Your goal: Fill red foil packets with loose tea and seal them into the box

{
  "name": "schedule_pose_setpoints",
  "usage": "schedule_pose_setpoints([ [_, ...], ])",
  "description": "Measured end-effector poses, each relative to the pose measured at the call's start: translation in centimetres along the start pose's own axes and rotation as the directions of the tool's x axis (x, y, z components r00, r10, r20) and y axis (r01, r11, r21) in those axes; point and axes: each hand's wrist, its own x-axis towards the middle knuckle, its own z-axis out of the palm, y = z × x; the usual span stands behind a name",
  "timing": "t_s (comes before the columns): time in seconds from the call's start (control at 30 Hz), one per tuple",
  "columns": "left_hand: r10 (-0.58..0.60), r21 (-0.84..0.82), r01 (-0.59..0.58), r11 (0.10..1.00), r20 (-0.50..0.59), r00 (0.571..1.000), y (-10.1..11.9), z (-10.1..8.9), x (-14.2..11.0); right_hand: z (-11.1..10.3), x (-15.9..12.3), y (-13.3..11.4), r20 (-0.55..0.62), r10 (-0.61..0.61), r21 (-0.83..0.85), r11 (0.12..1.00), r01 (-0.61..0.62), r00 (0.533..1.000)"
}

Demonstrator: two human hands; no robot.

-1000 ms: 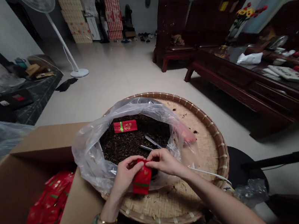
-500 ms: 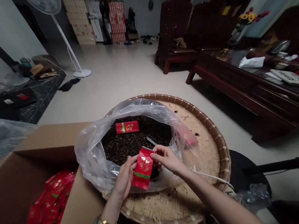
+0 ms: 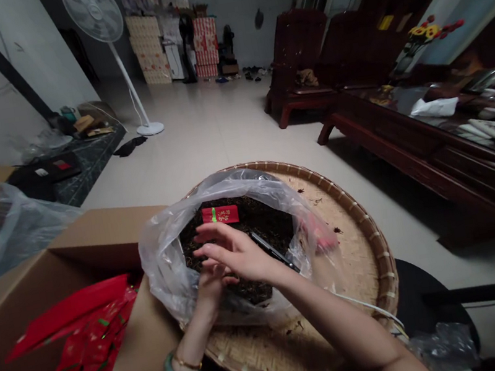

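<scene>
Presently, the red packet [image 3: 224, 215] lies lengthwise left-to-right, just far of the open right hand [image 3: 238, 254]; the loosely open left hand [image 3: 213, 284] sits nearer.

Right hand [image 3: 234, 253]: I have it stretched toward the left of my view, fingers [image 3: 212, 230] spread loosely and slightly bent.
Left hand [image 3: 213, 283]: lower, partly covered by the right in my view, fingers half curled.
Right forearm [image 3: 339, 321]: slanting in from the lower right, almost straight through the wrist [image 3: 276, 273].
Left forearm [image 3: 192, 344]: rising from the bottom edge, leaning right.
Gap between hands: very close; I cannot tell whether they touch.
</scene>
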Motion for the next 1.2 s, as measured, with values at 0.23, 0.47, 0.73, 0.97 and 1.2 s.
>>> schedule_pose_setpoints([
  [0.23, 0.470, 0.865, -0.323, 0.383, 0.118, 0.875, 4.8, -1.0, 7.8, -8.8, -2.6, 6.6, -0.316, -0.108, -0.660, 0.739, -0.136, 0.943],
  [0.47, 0.398, 0.947, -0.251, 0.198, 0.156, 0.904, 5.4, 0.2, 11.7, -11.4, -4.2, 7.8, -0.326, -0.098, -0.755, 0.625, -0.197, 0.940],
  [0.73, 0.390, 0.903, -0.258, 0.344, 0.112, 0.914, 6.3, 0.0, 10.5, -11.1, -4.3, 7.4, -0.323, -0.147, -0.707, 0.694, -0.136, 0.935],
  [0.97, 0.273, 0.431, -0.259, 0.865, 0.030, 0.962, 4.7, 4.5, 4.0, -10.1, -4.4, 6.7, -0.357, -0.386, -0.696, 0.717, 0.033, 0.851],
  [1.2, 0.227, 0.276, -0.206, 0.939, -0.044, 0.973, 3.5, 6.6, 0.4, -9.3, -6.6, 5.6, -0.198, -0.513, -0.869, 0.487, 0.093, 0.835],
])
